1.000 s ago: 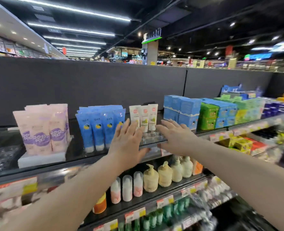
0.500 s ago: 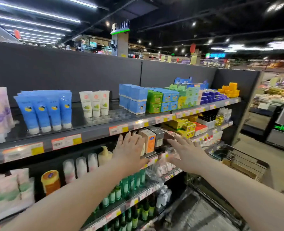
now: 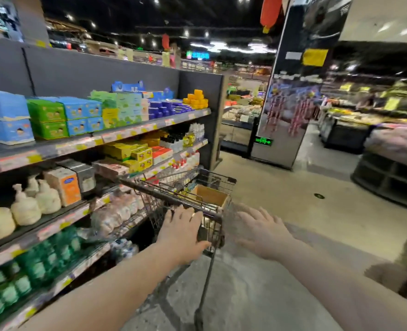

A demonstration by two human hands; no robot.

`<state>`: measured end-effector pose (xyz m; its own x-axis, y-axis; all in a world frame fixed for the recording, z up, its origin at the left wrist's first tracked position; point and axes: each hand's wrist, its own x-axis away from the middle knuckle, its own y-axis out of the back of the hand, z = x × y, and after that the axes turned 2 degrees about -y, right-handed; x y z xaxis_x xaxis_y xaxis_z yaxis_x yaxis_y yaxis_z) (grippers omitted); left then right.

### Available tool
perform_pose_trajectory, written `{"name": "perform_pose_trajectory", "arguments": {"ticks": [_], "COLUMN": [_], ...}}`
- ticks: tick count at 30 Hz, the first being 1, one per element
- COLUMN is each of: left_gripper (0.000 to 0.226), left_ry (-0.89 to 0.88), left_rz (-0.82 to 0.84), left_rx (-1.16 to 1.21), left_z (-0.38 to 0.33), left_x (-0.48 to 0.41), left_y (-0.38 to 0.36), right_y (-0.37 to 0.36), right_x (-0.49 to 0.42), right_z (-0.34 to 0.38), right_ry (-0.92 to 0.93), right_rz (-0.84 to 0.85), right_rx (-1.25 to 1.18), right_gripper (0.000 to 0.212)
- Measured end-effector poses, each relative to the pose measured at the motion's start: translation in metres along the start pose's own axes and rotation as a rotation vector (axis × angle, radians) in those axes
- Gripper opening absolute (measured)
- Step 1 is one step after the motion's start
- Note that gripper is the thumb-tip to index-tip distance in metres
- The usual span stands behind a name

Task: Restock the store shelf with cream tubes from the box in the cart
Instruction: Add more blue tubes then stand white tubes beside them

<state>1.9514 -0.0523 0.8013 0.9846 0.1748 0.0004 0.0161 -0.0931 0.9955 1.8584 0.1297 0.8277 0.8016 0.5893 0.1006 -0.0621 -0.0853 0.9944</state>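
Note:
A dark wire cart (image 3: 212, 185) stands in the aisle beside the shelf, with an open brown cardboard box (image 3: 211, 195) inside it. What the box holds is hidden. My left hand (image 3: 182, 232) reaches over the cart's near rim with straight fingers and holds nothing. My right hand (image 3: 261, 231) is spread open in the air just right of the cart, blurred by motion. No cream tubes show in this view.
The store shelf (image 3: 116, 136) runs along the left with coloured cartons, pump bottles (image 3: 25, 209) and green bottles (image 3: 37, 266). A mirrored pillar (image 3: 283, 120) stands ahead on the right, produce stands (image 3: 389, 168) beyond it. Bare floor (image 3: 293, 204) lies right of the cart.
My view has swung right from the tube shelf to the cart. Both hands have dropped from the shelf edge down toward the cart, still open and holding nothing.

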Motion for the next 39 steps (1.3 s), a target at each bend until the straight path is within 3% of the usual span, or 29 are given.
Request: {"name": "perform_pose_trajectory", "arguments": {"ticks": [10, 19, 32, 39], "left_gripper": [0.080, 0.080, 0.078, 0.078], "left_ry": [-0.248, -0.326, -0.239, -0.057], "left_rz": [0.045, 0.121, 0.184, 0.182], "left_rx": [-0.048, -0.005, 0.044, 0.039], "left_z": [-0.105, -0.144, -0.116, -0.084], "left_x": [-0.088, -0.235, -0.418, -0.492], "left_y": [-0.039, -0.067, -0.105, -0.133], "right_y": [-0.039, -0.041, -0.048, -0.073], "right_x": [0.013, -0.079, -0.262, -0.384], "right_z": [-0.111, -0.205, -0.269, -0.304], "right_ry": [-0.216, -0.354, -0.320, -0.123], "right_rz": [0.104, 0.122, 0.207, 0.225], "right_rx": [-0.066, -0.051, -0.031, -0.011], "right_gripper": [0.073, 0.073, 0.072, 0.071]}}
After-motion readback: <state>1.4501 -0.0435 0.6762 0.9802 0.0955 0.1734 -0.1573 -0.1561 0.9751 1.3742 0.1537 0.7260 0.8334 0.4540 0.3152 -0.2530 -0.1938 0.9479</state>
